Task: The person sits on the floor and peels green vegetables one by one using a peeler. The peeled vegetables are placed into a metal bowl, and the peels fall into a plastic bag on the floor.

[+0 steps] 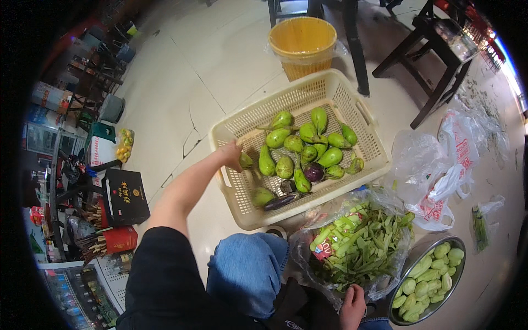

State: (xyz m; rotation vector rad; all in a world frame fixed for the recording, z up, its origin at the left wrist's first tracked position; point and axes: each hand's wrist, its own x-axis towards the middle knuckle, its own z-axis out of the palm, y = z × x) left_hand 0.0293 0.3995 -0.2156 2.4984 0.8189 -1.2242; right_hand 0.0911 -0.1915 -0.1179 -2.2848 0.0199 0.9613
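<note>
A cream plastic crate holds many green eggplants, one round dark purple eggplant and a long dark one. My left hand reaches over the crate's left end, beside a green eggplant; its fingers are partly hidden, so its grip is unclear. Lower in the crate, another green eggplant looks blurred. My right hand is low near my lap, fingers curled, with a dark curved object beside it. Whether it holds that object cannot be told.
A plastic-lined bag of green peelings lies before me, beside a metal bowl of peeled pale green vegetables. Crumpled plastic bags are at right. A yellow bin and dark wooden stool stand beyond; a black box is left.
</note>
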